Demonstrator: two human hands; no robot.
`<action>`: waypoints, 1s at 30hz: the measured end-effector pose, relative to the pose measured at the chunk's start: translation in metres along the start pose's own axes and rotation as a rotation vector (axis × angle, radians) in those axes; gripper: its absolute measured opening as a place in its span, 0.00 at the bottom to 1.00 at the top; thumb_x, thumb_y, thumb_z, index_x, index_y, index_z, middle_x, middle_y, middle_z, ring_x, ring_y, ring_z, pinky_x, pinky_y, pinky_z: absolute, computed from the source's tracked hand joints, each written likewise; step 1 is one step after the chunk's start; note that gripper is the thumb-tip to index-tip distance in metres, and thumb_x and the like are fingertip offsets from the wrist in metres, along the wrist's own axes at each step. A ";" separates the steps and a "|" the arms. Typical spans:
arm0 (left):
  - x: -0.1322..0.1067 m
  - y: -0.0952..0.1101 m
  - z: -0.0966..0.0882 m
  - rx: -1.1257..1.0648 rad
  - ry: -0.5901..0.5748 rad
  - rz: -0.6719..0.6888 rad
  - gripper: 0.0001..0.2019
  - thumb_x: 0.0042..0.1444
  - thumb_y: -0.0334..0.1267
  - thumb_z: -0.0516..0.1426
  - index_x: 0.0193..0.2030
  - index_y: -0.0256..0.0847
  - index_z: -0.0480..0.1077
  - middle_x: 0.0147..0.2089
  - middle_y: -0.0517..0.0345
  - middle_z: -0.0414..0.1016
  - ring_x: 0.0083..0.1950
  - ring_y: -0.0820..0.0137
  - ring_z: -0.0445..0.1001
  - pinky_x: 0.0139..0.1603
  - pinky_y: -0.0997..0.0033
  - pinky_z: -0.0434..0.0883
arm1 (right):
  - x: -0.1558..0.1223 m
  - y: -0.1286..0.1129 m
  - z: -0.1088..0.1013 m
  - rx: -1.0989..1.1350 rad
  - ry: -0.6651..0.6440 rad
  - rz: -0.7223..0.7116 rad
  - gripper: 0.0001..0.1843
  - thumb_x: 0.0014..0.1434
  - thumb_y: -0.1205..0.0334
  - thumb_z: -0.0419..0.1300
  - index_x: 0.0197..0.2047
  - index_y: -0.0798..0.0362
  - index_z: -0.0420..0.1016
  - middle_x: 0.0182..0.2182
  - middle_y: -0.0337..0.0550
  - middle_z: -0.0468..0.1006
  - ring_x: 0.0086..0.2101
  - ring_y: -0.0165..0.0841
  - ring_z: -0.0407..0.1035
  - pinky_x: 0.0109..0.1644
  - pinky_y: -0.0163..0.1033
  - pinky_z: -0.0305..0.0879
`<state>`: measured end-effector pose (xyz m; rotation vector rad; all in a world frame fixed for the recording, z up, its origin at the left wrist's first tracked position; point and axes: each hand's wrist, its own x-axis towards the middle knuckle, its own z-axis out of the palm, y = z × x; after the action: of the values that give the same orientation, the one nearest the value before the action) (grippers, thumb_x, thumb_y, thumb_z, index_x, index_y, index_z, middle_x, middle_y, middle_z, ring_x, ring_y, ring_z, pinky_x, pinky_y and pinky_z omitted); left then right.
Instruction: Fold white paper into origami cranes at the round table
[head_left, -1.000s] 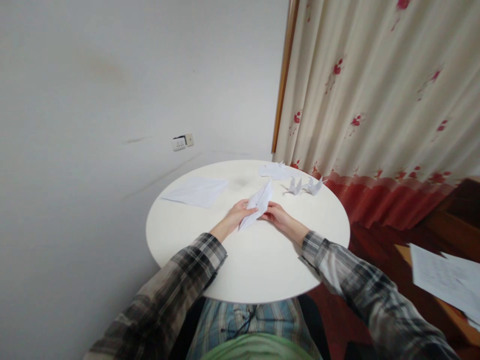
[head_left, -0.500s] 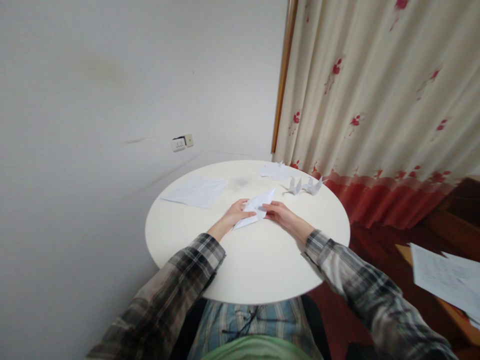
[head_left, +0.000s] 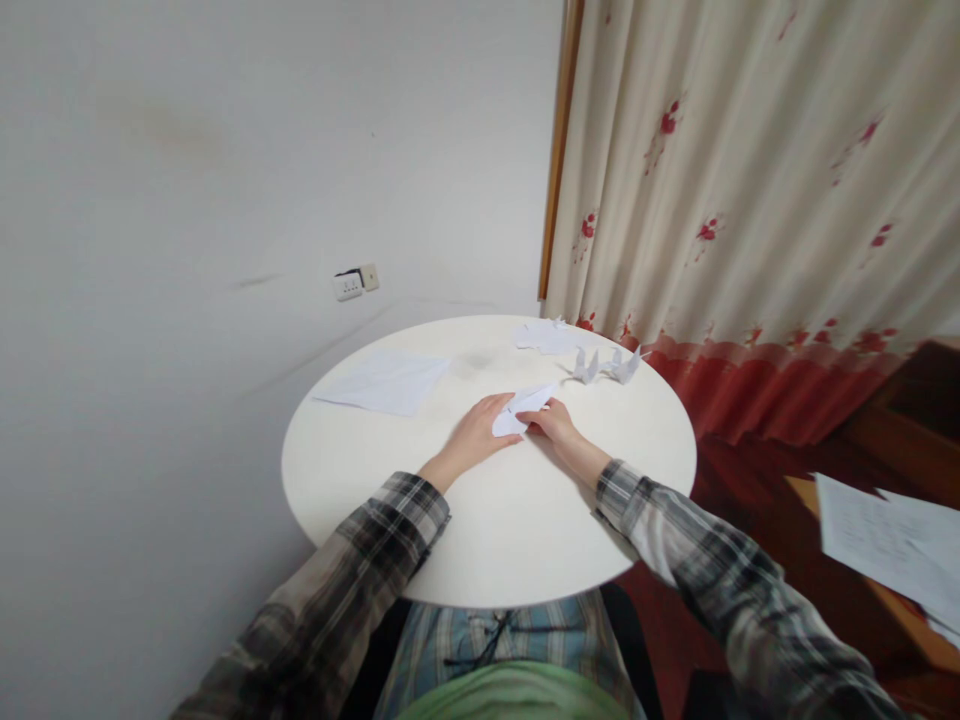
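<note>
A folded piece of white paper [head_left: 531, 399] lies low over the middle of the round white table [head_left: 510, 530]. My left hand [head_left: 480, 432] curves around its left end, thumb on the near side and fingers on the far side. From the right, my right hand [head_left: 553, 421] pinches the near edge of the paper, its fingers bent over it. Part of the paper is hidden under my hands. Beyond my right hand stand two white paper cranes, a left one [head_left: 585, 367] and a right one [head_left: 624, 367].
A flat white sheet [head_left: 386, 382] lies at the table's left. More white paper [head_left: 544, 337] lies at the far edge. Behind are a wall with a socket [head_left: 348, 287] and a flowered curtain [head_left: 742, 200]. Written sheets [head_left: 877, 535] lie on a wooden surface at the right.
My left hand has slid further along and around the paper, covering its left end. My right hand's fingers have curled more over the near edge. The view has shifted slightly.
</note>
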<state>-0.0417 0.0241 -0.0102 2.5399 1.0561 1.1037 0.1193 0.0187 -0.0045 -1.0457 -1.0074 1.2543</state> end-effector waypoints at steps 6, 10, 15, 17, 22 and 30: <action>-0.005 -0.001 0.006 -0.095 -0.132 -0.023 0.20 0.53 0.40 0.53 0.54 0.42 0.64 0.58 0.50 0.64 0.60 0.66 0.61 0.61 0.63 0.55 | 0.001 -0.004 -0.001 -0.024 -0.101 0.048 0.16 0.34 0.70 0.65 0.31 0.55 0.70 0.29 0.41 0.76 0.27 0.31 0.70 0.32 0.36 0.68; -0.006 -0.006 0.008 -0.145 -0.182 -0.033 0.17 0.55 0.39 0.50 0.52 0.43 0.66 0.58 0.54 0.65 0.60 0.68 0.62 0.62 0.66 0.54 | 0.007 -0.009 -0.014 -0.054 -0.224 0.115 0.10 0.41 0.67 0.64 0.29 0.56 0.70 0.27 0.44 0.75 0.27 0.31 0.70 0.34 0.37 0.69; -0.005 -0.011 0.003 -0.011 -0.324 -0.036 0.18 0.58 0.39 0.46 0.55 0.40 0.63 0.61 0.52 0.61 0.63 0.69 0.56 0.62 0.66 0.52 | 0.017 -0.017 -0.043 -0.560 0.242 -0.223 0.21 0.45 0.62 0.60 0.44 0.55 0.64 0.26 0.40 0.72 0.27 0.32 0.68 0.36 0.42 0.67; -0.005 -0.011 -0.001 0.063 -0.420 -0.032 0.20 0.60 0.39 0.44 0.58 0.41 0.59 0.63 0.53 0.56 0.65 0.69 0.52 0.63 0.64 0.49 | 0.014 -0.017 -0.048 -0.753 0.214 -0.512 0.20 0.47 0.64 0.57 0.46 0.56 0.65 0.31 0.43 0.73 0.32 0.33 0.68 0.41 0.43 0.65; -0.005 -0.010 -0.005 0.030 -0.447 -0.010 0.18 0.60 0.38 0.45 0.57 0.46 0.60 0.62 0.58 0.58 0.64 0.70 0.54 0.63 0.62 0.50 | -0.005 -0.007 -0.039 -0.916 -0.301 -0.785 0.14 0.50 0.64 0.56 0.43 0.55 0.70 0.39 0.46 0.75 0.39 0.33 0.68 0.45 0.39 0.64; -0.009 -0.009 -0.006 -0.213 -0.196 -0.167 0.12 0.52 0.38 0.55 0.41 0.38 0.74 0.45 0.56 0.76 0.47 0.68 0.73 0.52 0.69 0.66 | -0.006 0.005 -0.040 -0.962 -0.427 -0.699 0.08 0.53 0.63 0.58 0.38 0.53 0.75 0.36 0.43 0.78 0.36 0.32 0.71 0.43 0.36 0.64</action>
<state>-0.0547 0.0239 -0.0146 2.2918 1.0192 0.8545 0.1565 0.0109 -0.0184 -0.9601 -2.1951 0.3626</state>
